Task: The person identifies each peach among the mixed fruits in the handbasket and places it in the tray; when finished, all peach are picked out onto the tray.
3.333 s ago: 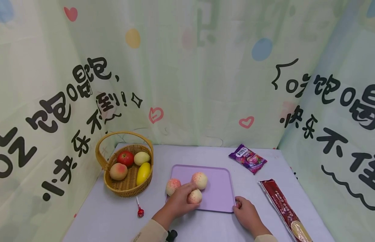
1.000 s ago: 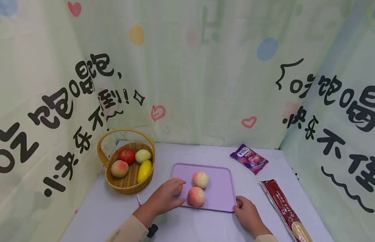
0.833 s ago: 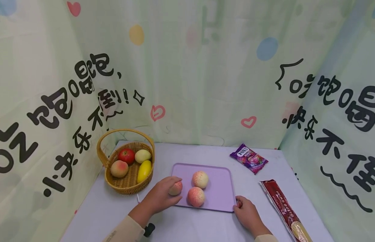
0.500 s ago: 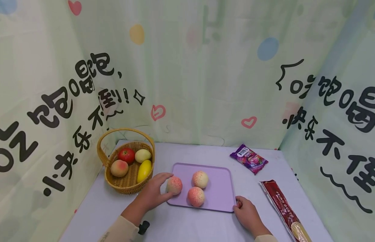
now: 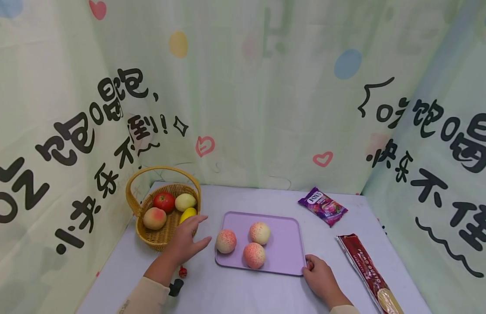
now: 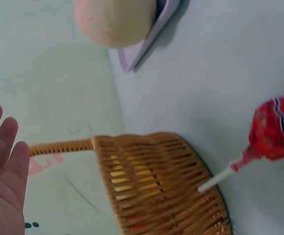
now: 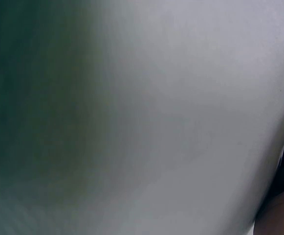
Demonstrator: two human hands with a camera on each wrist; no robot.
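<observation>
On a lilac tray (image 5: 283, 244) lie three peaches: one at the left edge (image 5: 226, 241), one farther back (image 5: 260, 233) and one near the front edge (image 5: 254, 255). My left hand (image 5: 185, 242) is off the tray, fingers spread and holding nothing, partly in front of a wicker basket (image 5: 148, 237). In the left wrist view its straight fingers (image 6: 18, 169) show beside the basket handle. My right hand (image 5: 320, 279) grips the tray's front right corner between thumb and fingers. The right wrist view shows only a sliver of that hand (image 7: 281, 208).
The basket holds a red fruit (image 5: 164, 202), a peach (image 5: 154, 218), a pale yellow fruit (image 5: 185, 203) and a yellow fruit (image 5: 188, 213). A lollipop (image 6: 276, 128) lies before it. At right are a purple snack bag (image 5: 323, 206) and a long dark-red packet (image 5: 368, 272).
Earlier my left hand held the front peach on the tray, then reached around the left one. It has since drawn away left toward the basket. The right hand stays on the tray corner.
</observation>
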